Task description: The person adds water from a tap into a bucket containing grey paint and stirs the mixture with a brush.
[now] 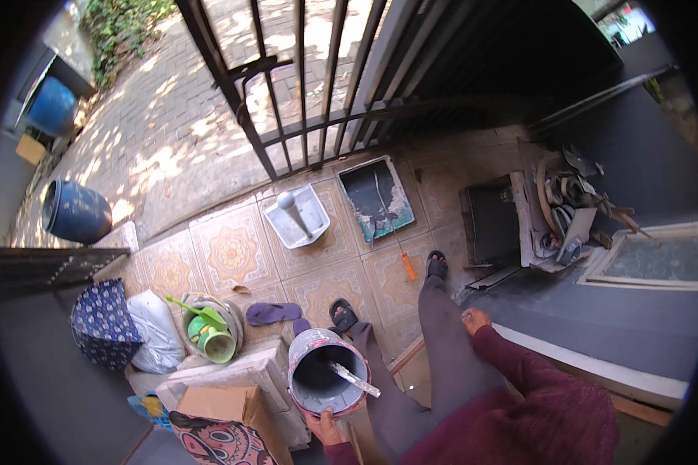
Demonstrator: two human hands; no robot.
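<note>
At my lower left is a paint-stained bucket [301, 370], grey inside, tilted so that its mouth faces up. My left hand [326, 426] grips its near rim. A whitish, paint-crusted stick [355, 379] leans out over the bucket's right edge; its lower end is hard to make out. My right hand [475, 319] hangs beside my right thigh, fingers curled, with nothing visible in it. On the tiles ahead stand a white tray [302, 238] with a grey-handled tool [291, 208] in it, and a dark square tray [376, 194]. An orange-handled tool [408, 266] lies by the dark tray.
A black barred gate [302, 101] stands ahead. Scrap [570, 194] is piled at the right wall. At left are a tub with a green scoop [219, 346], a white sack [155, 329], purple sandals [273, 313], a cardboard box [221, 403] and blue barrels [81, 211].
</note>
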